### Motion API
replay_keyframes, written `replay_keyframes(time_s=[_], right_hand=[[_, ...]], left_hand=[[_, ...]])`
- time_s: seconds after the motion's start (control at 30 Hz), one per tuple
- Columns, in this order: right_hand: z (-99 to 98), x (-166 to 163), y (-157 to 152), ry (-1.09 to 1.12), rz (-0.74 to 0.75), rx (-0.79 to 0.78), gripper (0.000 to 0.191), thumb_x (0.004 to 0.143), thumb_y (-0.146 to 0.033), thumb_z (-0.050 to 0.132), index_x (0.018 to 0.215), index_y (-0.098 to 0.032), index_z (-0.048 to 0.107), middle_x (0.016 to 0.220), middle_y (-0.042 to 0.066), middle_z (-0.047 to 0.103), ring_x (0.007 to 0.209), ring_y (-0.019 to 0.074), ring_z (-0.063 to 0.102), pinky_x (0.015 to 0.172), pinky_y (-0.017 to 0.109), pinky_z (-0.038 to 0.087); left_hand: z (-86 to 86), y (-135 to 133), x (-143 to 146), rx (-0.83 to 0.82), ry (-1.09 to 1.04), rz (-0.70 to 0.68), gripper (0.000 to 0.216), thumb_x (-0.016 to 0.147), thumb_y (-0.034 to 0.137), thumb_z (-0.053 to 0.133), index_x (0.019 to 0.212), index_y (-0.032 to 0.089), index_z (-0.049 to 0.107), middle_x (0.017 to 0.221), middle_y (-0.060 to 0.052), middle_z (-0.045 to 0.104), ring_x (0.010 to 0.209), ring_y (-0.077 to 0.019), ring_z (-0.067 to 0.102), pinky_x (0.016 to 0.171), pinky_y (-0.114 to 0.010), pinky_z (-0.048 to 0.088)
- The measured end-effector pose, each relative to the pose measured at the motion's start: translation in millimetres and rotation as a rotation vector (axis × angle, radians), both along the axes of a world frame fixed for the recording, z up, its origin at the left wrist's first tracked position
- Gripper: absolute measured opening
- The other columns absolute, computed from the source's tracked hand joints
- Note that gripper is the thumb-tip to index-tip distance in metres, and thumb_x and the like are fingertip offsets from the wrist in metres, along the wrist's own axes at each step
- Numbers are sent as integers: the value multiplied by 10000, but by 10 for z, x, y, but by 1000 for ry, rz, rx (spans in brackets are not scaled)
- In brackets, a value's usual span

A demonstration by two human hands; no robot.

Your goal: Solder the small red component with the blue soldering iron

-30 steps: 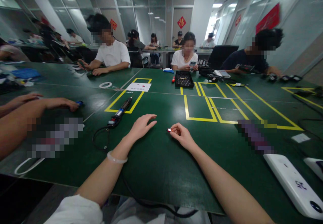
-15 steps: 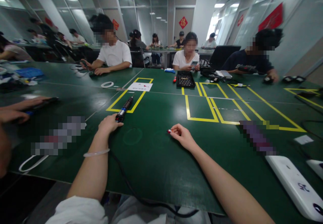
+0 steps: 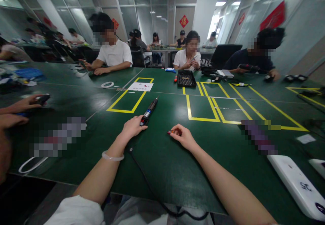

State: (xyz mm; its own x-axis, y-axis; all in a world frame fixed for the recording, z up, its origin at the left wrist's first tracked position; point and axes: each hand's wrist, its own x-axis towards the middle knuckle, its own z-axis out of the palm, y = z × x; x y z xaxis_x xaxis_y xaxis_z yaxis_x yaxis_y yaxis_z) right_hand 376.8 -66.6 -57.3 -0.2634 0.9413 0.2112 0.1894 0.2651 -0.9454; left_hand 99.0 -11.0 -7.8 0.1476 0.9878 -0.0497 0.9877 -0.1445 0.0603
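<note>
My left hand (image 3: pixel 133 127) is closed round the rear end of a black corded electric screwdriver (image 3: pixel 149 111) with a blue band, whose tip points away from me over the green table (image 3: pixel 157 164). Its black cable (image 3: pixel 147 184) trails back toward my body. My right hand (image 3: pixel 183 136) rests on the table just right of it, pinching a small red and silver part (image 3: pixel 169 132) between thumb and fingertips. A pale bangle sits on my left wrist.
Yellow tape rectangles (image 3: pixel 200 108) mark the table ahead. A black tray (image 3: pixel 186 79) and a white paper (image 3: pixel 140 86) lie farther back. White devices (image 3: pixel 294 184) sit at right. Another person's hands (image 3: pixel 22 105) hold a dark object at left. Several people sit across.
My left hand reached left, took hold of the screwdriver and has brought it to the right, close beside my right hand. My right hand stayed put with the small part.
</note>
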Motion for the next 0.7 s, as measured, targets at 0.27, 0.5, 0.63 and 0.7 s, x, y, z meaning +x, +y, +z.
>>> replay_keyframes(time_s=[0.27, 0.5, 0.63, 0.7], right_hand=[[20, 22, -7, -58, -40, 150, 141, 831, -307, 617, 898, -189, 578, 731, -11, 539, 602, 119, 464, 565, 236, 377], [17, -7, -27, -272, -54, 318, 35, 861, -236, 580, 862, -202, 570, 810, 9, 522, 660, 139, 505, 638, 255, 402], [14, -54, -51, -390, -48, 359, 18, 869, -229, 570, 878, -220, 583, 900, 25, 544, 714, 152, 525, 654, 255, 411], [13, -64, -58, -438, -50, 379, 25, 871, -227, 572, 888, -227, 589, 933, 29, 551, 743, 159, 533, 659, 253, 415]], left_hand=[[-13, -290, 674, 21, -105, -278, 630, 821, 464, 569, 1376, 221, 397, 1129, -118, 578, 1018, -281, 588, 828, -348, 458], [-27, -383, 829, -15, -182, -368, 634, 809, 398, 605, 1375, 222, 382, 1162, -116, 555, 1049, -269, 567, 863, -341, 455], [-13, -411, 860, -33, -201, -394, 623, 807, 367, 608, 1372, 227, 386, 1168, -110, 549, 1048, -258, 567, 864, -332, 457], [-2, -425, 874, -34, -195, -400, 623, 808, 355, 608, 1374, 229, 383, 1181, -110, 545, 1050, -258, 566, 865, -330, 457]])
